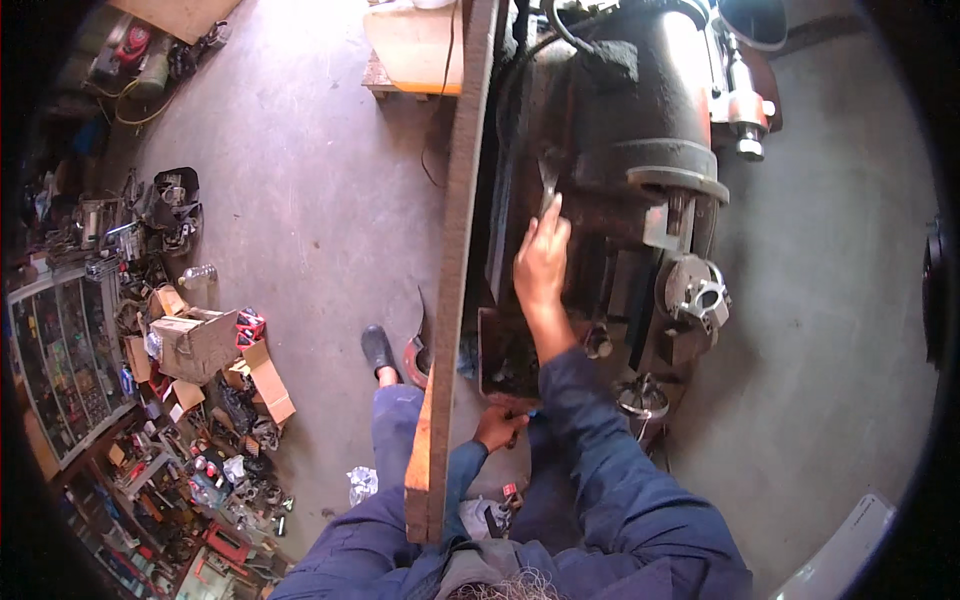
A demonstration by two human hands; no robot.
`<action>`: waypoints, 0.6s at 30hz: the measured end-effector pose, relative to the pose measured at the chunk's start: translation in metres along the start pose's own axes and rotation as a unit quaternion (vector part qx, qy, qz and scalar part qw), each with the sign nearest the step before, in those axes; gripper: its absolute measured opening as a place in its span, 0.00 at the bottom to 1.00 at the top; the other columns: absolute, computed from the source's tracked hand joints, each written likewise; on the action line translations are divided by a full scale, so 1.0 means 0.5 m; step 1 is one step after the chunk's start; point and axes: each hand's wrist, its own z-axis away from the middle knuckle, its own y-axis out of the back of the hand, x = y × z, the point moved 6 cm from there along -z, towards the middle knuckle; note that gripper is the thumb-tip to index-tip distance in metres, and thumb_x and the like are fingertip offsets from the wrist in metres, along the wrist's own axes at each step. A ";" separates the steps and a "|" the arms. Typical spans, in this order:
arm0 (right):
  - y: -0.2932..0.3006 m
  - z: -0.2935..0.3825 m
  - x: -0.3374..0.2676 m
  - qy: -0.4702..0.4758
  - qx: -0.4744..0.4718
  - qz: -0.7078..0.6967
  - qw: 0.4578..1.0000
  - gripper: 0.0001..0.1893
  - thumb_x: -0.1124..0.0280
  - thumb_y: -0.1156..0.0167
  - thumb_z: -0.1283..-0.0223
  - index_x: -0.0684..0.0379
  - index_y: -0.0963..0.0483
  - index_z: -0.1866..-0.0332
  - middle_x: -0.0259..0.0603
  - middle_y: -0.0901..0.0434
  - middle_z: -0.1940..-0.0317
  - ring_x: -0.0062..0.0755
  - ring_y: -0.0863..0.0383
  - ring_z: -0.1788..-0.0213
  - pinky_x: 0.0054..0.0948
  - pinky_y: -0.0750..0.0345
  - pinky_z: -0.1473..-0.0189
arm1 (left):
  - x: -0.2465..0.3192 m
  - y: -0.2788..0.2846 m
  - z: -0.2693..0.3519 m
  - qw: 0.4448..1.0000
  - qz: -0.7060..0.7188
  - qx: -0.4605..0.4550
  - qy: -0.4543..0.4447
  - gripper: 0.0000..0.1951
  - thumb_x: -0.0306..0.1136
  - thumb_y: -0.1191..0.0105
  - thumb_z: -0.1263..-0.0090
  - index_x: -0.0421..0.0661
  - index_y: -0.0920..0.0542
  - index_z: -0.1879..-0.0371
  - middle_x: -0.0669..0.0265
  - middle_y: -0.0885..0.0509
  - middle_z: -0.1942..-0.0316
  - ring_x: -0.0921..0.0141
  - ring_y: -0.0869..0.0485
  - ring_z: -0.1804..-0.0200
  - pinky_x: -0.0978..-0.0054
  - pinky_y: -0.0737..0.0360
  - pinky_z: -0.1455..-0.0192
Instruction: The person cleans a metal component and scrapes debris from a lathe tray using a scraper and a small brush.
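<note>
My right hand grips a flat-ended hand tool, a brush or a scraper. Its wide end points away from me, against the dark lower side of a large cylindrical machine housing. Lower down, my left hand is curled by the near edge of a rusty metal tray. Something small and dark shows at its fingers, but whether it is held is unclear. A long wooden board runs close along the left of both arms and hides part of my left sleeve.
Right of the housing sit a metal clamp-like fitting and a shiny cylindrical part. A cardboard box, a plastic bottle and a glass-fronted cabinet stand amid clutter at left. A pallet lies beyond the board.
</note>
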 end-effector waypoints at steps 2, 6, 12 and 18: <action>0.066 0.111 -0.003 0.005 -0.015 -0.043 0.999 0.29 0.73 0.49 0.27 0.68 0.44 0.24 0.61 0.27 0.52 0.60 0.23 0.58 0.45 0.23 0.54 | 0.031 0.003 0.018 0.999 0.028 -0.004 0.018 0.11 0.34 0.38 0.29 0.37 0.17 0.65 0.63 0.19 0.81 0.73 0.22 0.82 0.67 0.27 0.80; 0.229 0.327 -0.009 -0.068 -0.119 -0.050 0.989 0.26 0.72 0.50 0.28 0.67 0.38 0.27 0.66 0.25 0.44 0.64 0.21 0.46 0.44 0.23 0.44 | 0.060 0.008 0.015 0.987 -0.089 0.043 -0.127 0.09 0.32 0.40 0.29 0.39 0.16 0.57 0.64 0.17 0.78 0.73 0.21 0.82 0.69 0.27 0.81; 0.317 0.550 0.095 -0.173 -0.266 -0.119 0.941 0.23 0.63 0.51 0.28 0.62 0.32 0.32 0.61 0.18 0.52 0.64 0.18 0.51 0.48 0.20 0.50 | 0.021 -0.008 -0.002 0.996 -0.013 0.031 -0.080 0.06 0.29 0.43 0.28 0.39 0.16 0.60 0.65 0.16 0.75 0.73 0.21 0.80 0.72 0.25 0.77; 0.371 0.601 0.138 -0.188 -0.296 -0.220 0.910 0.21 0.68 0.52 0.28 0.66 0.30 0.35 0.60 0.19 0.47 0.58 0.18 0.45 0.42 0.22 0.43 | -0.048 0.012 -0.028 0.997 0.007 0.061 -0.051 0.07 0.30 0.41 0.28 0.39 0.18 0.60 0.66 0.14 0.70 0.75 0.19 0.71 0.74 0.24 0.70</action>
